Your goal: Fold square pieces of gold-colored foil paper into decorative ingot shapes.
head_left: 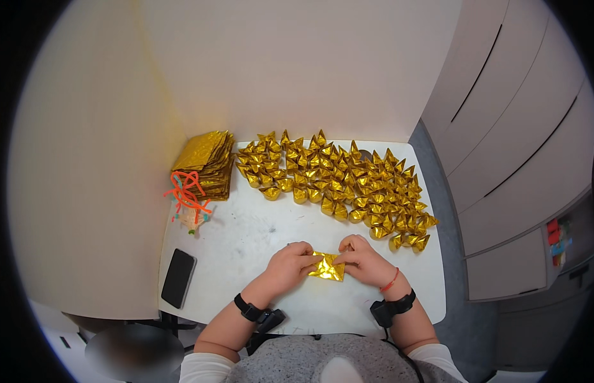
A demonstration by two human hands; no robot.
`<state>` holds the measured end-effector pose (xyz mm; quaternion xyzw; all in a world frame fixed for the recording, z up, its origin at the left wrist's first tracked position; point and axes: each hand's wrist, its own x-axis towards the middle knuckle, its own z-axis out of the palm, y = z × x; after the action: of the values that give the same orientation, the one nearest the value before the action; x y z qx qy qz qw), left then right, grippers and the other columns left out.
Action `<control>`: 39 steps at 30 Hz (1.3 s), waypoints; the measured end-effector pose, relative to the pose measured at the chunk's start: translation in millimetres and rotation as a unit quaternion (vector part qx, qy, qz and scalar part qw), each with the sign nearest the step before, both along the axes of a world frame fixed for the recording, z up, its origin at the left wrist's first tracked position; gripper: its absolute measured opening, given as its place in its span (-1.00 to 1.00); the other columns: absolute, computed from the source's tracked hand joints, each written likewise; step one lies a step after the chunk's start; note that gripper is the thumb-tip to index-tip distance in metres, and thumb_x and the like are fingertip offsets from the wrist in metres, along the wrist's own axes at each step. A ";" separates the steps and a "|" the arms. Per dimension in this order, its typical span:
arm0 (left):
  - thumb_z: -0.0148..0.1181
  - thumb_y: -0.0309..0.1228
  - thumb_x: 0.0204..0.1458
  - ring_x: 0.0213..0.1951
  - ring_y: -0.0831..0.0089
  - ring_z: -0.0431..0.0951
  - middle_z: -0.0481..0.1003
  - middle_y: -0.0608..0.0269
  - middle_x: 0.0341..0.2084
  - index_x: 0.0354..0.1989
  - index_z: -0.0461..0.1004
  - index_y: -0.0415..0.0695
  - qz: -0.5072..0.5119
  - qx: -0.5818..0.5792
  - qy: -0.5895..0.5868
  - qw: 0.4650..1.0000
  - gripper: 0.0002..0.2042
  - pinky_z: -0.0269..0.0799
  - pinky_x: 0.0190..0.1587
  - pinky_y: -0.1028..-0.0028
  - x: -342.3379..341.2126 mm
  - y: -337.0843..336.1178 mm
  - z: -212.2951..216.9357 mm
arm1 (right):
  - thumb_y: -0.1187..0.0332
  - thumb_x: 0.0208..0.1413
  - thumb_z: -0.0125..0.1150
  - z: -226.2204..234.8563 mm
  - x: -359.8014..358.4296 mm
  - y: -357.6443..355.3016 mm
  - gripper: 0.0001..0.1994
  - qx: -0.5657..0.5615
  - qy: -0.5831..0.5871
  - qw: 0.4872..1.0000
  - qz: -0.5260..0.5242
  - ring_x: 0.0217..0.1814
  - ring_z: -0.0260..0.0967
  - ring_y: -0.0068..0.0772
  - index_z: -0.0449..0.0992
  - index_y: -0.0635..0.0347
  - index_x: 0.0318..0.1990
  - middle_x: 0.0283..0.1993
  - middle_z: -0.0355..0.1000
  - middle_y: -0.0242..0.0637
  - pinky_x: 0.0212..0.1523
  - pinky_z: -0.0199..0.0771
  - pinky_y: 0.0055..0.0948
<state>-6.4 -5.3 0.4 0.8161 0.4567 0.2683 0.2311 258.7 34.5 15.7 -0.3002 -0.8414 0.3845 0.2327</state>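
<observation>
A small folded piece of gold foil paper lies between my two hands near the front of the white table. My left hand pinches its left side, fingers bent over the upper edge. On the opposite side, my right hand grips the upper right corner between thumb and fingers. The foil is roughly rectangular, shiny and creased. Beyond my hands, many folded gold paper ingots with pointed ends stand crowded together from the back middle to the right edge.
A thick stack of gold foil sheets sits at the back left corner. In front of it are orange twisted strands with a small beige piece. A black phone lies by the left edge of the white table. Walls border the back and left.
</observation>
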 end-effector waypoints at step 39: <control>0.40 -0.31 0.02 -0.16 0.20 0.53 0.51 0.23 -0.21 0.09 0.63 0.00 -0.003 0.018 0.062 0.998 -0.60 0.49 -0.09 0.28 7.8 -7.3 6.7 | 0.27 -0.05 0.50 -19.7 -40.0 -7.8 -0.73 0.112 -0.082 0.971 -0.195 -0.15 0.37 -0.16 0.48 0.08 -0.31 -0.31 0.46 -0.34 -0.10 0.25 -0.16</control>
<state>1.3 -12.6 7.1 0.8368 0.4625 0.2243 0.1887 218.7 26.7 -3.9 -0.4615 -0.8203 0.2091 0.2653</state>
